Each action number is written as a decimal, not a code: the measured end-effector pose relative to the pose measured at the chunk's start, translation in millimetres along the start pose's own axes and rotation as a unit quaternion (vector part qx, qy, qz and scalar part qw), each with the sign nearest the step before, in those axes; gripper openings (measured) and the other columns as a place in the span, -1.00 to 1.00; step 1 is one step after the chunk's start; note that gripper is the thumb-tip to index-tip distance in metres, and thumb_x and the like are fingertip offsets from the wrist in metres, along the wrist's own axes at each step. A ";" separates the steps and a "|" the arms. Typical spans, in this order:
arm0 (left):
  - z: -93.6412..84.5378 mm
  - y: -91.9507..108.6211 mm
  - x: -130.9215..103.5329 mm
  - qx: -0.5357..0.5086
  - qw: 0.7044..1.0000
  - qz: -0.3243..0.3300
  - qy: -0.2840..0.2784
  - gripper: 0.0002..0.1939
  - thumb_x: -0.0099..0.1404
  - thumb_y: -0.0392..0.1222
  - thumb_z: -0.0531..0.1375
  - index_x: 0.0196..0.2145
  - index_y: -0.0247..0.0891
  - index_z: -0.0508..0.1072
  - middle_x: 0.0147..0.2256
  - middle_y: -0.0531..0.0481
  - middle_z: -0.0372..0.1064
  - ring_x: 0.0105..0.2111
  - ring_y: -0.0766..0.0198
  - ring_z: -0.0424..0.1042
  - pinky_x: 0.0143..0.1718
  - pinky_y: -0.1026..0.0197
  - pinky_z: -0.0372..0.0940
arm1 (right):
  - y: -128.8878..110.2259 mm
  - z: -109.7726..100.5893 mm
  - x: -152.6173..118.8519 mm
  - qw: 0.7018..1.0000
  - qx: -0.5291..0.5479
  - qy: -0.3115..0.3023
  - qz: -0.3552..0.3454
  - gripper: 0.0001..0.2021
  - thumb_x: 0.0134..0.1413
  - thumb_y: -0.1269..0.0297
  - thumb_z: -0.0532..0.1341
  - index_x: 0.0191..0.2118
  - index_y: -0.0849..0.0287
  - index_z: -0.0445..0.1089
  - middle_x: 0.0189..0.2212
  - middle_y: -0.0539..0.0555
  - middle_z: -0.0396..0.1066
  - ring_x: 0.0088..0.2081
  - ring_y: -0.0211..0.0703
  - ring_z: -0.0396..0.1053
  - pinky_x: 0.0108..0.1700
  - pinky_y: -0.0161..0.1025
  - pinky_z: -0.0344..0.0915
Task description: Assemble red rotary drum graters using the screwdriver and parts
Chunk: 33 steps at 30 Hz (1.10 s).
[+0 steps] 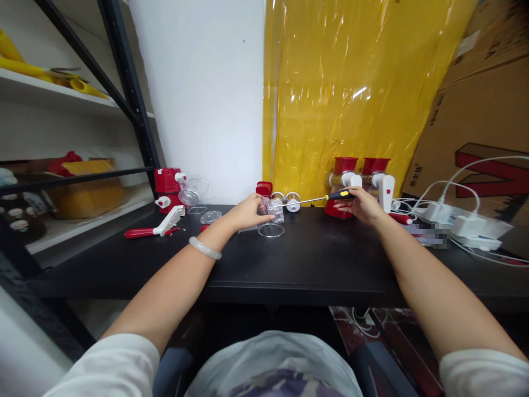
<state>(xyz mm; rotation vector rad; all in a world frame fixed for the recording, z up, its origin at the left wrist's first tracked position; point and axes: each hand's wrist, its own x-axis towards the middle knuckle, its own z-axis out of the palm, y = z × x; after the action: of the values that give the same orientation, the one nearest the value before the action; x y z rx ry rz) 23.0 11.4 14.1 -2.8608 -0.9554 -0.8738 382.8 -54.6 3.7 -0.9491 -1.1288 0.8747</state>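
My left hand point(249, 212) is closed around a clear plastic part point(276, 210) above the black table. In my right hand point(363, 205) is a screwdriver point(339, 195) with a black and yellow handle. Its long shaft points left, and the tip meets or nearly meets the clear part; I cannot tell if they touch. Below the left hand lies a clear ring-shaped piece point(271, 230). Just behind sit a small red piece point(264, 188) and a round white-and-metal part point(293, 202). Past the right hand stands a red and white rotary grater point(344, 165).
Another rotary grater point(376, 164) stands at the back right, near white chargers and cables point(475, 229). To the left are a red grater body point(168, 187), a red-handled crank point(142, 232) and a clear lid point(211, 216). A black shelf post point(128, 71) rises at the left.
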 end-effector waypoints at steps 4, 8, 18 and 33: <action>0.6 -0.9 0.4 -0.003 1.000 -0.008 0.001 -0.54 0.11 0.26 0.19 -0.40 -0.26 0.39 -0.18 -0.14 0.32 -0.15 0.07 0.35 -0.09 0.06 0.26 | 5.9 -7.4 2.8 0.995 -0.095 0.000 -0.032 -0.66 0.04 -0.07 0.21 -0.47 0.07 0.17 -0.80 -0.12 0.17 -0.76 -0.26 0.19 -0.54 -0.24 0.33; 0.8 -1.7 1.2 -0.002 1.000 -0.008 -0.001 -0.55 0.11 0.24 0.19 -0.39 -0.26 0.41 -0.17 -0.15 0.33 -0.14 0.06 0.35 -0.09 0.05 0.25 | 7.8 -10.4 7.5 0.988 -0.151 0.044 -0.003 -0.63 0.14 -0.09 0.07 -0.47 0.09 0.26 -0.83 -0.05 0.18 -0.77 -0.20 0.19 -0.59 -0.23 0.29; 1.0 -2.3 0.2 -0.001 1.000 -0.008 0.003 -0.52 0.10 0.28 0.19 -0.38 -0.26 0.41 -0.16 -0.16 0.32 -0.14 0.05 0.35 -0.09 0.05 0.26 | -0.1 -1.8 -0.4 0.998 -0.058 0.003 -0.030 -0.80 0.10 0.07 0.15 -0.24 0.05 0.26 -0.64 -0.07 0.36 -0.64 -0.18 0.37 -0.43 -0.17 0.39; 1.0 -1.7 0.0 0.000 1.000 -0.002 0.005 -0.52 0.11 0.28 0.18 -0.37 -0.26 0.41 -0.17 -0.15 0.32 -0.15 0.06 0.35 -0.10 0.05 0.26 | 1.4 0.3 2.7 0.995 -0.040 0.035 -0.079 -0.74 -0.05 0.13 0.26 -0.23 0.04 0.25 -0.43 -0.06 0.44 -0.55 -0.24 0.45 -0.48 -0.27 0.40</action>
<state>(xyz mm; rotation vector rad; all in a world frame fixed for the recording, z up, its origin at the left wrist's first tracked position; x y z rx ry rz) 22.5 13.0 13.0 -2.8517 -0.9608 -0.8882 382.9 -51.5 3.3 -0.9344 -1.1681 0.6674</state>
